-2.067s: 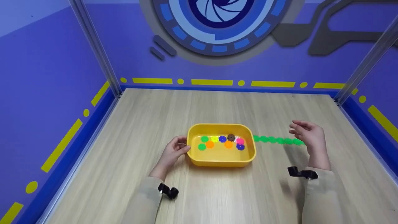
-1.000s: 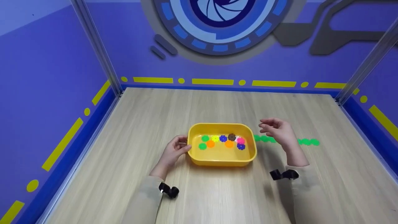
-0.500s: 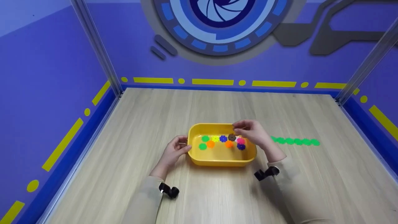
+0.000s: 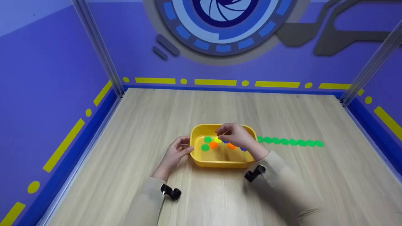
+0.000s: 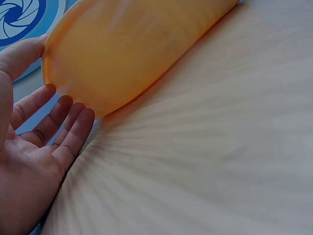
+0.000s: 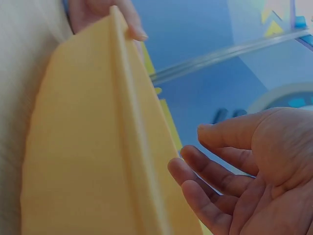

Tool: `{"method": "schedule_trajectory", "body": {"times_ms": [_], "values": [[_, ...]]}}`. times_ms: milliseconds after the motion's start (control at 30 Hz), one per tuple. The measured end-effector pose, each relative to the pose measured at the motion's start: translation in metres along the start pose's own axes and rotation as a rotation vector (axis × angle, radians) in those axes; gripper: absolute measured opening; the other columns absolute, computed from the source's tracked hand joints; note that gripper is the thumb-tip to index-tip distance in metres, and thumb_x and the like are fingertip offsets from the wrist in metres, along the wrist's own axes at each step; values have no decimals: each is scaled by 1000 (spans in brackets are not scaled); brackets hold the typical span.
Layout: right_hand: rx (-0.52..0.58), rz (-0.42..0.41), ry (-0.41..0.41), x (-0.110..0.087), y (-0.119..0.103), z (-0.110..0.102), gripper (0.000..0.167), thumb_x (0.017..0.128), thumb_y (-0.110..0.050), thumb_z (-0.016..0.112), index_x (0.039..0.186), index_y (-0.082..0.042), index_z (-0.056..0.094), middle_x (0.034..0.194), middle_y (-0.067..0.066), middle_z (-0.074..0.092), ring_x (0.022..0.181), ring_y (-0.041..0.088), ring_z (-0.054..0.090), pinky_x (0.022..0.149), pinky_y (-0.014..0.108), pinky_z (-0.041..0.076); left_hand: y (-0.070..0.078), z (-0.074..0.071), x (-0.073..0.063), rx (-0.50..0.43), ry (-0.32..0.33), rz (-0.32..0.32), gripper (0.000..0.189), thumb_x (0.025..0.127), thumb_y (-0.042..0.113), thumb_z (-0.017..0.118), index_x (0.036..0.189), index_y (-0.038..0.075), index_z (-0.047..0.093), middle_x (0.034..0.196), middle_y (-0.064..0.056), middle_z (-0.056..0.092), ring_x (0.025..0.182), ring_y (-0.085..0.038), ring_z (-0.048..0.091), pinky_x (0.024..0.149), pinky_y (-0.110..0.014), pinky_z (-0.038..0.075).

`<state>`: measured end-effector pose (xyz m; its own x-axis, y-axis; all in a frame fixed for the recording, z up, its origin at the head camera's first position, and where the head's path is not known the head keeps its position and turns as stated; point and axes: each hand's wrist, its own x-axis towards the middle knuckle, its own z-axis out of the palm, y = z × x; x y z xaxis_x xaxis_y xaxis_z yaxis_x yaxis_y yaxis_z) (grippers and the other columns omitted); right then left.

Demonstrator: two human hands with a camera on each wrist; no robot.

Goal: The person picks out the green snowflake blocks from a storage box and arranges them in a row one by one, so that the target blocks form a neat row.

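A yellow plastic tub (image 4: 220, 164) sits on the wooden table with small flower-shaped discs inside. Two green discs (image 4: 205, 147), two orange discs (image 4: 213, 145), a yellow disc (image 4: 217, 140) and parts of blue discs (image 4: 243, 149) show. My right hand (image 4: 234, 135) hovers over the tub, fingers loosely bent, hiding the other discs. In the right wrist view, nothing shows between this hand's thumb and fingers (image 6: 210, 171). My left hand (image 4: 172, 153) holds the tub's left end, thumb at the rim and fingertips (image 5: 85, 117) against the outer wall.
A row of several green flower discs (image 4: 293, 142) stretches rightward from the tub across the wooden table (image 4: 150, 110). Purple-blue panels (image 4: 59, 94) wall the table at the back and both sides. Metal posts (image 4: 97, 47) stand at the back corners.
From the right end of the green row, my right hand has moved left over the row and above the tub. My left hand has stayed at the tub, which has not moved.
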<state>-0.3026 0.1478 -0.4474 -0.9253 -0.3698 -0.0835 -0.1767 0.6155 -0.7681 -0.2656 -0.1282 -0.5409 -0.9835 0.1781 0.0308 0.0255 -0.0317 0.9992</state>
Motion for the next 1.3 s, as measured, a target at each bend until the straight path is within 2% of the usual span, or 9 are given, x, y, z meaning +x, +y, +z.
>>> {"method": "schedule_trajectory", "body": {"times_ms": [133,300,500,700,833,1133,1300], "values": [[-42,-20,-29,7,-3,12,22,95,-12,72,117,-7,75,110,8,75,91,20,65,80,30,57,0,0,0,-3,-6,1,47,95,12,73,136,-2,54,126,-18,61,103,-13,62,85,-22,56],[-97,-60,-60,15,-6,27,22,94,-9,74,115,-5,75,110,9,76,92,21,65,87,35,59,0,-1,-1,-1,-11,1,48,95,14,74,136,-2,54,124,-17,61,103,-13,62,85,-23,55],[-144,-91,-101,21,-10,38,21,92,-7,74,112,-3,76,107,10,77,92,21,69,85,36,61,-1,-1,0,-7,-13,-5,47,95,13,73,136,-2,54,128,-18,61,103,-13,62,86,-23,56],[-210,-104,-168,24,-14,45,25,91,-4,74,116,-3,75,114,13,76,106,26,69,98,43,57,0,0,0,-22,-19,-9,46,96,10,71,137,-3,54,131,-23,60,103,-12,62,85,-23,55],[-260,-141,-199,27,-13,50,29,90,-2,75,119,-2,74,118,14,75,110,29,67,105,45,53,-1,-1,0,-21,-20,-9,47,96,9,71,137,-3,54,131,-23,59,103,-12,62,85,-22,55],[-371,-250,-233,34,-8,58,29,87,5,74,115,-1,74,110,13,75,102,27,67,99,44,55,0,0,-1,-1,-12,-7,46,95,10,72,136,-2,55,126,-21,61,103,-13,62,85,-22,54],[-398,-252,-245,33,-7,60,28,89,6,72,115,-2,73,107,12,72,97,25,62,97,43,55,0,0,-1,9,-10,-11,46,95,10,72,137,-2,55,129,-23,60,104,-14,62,85,-22,54]]}}
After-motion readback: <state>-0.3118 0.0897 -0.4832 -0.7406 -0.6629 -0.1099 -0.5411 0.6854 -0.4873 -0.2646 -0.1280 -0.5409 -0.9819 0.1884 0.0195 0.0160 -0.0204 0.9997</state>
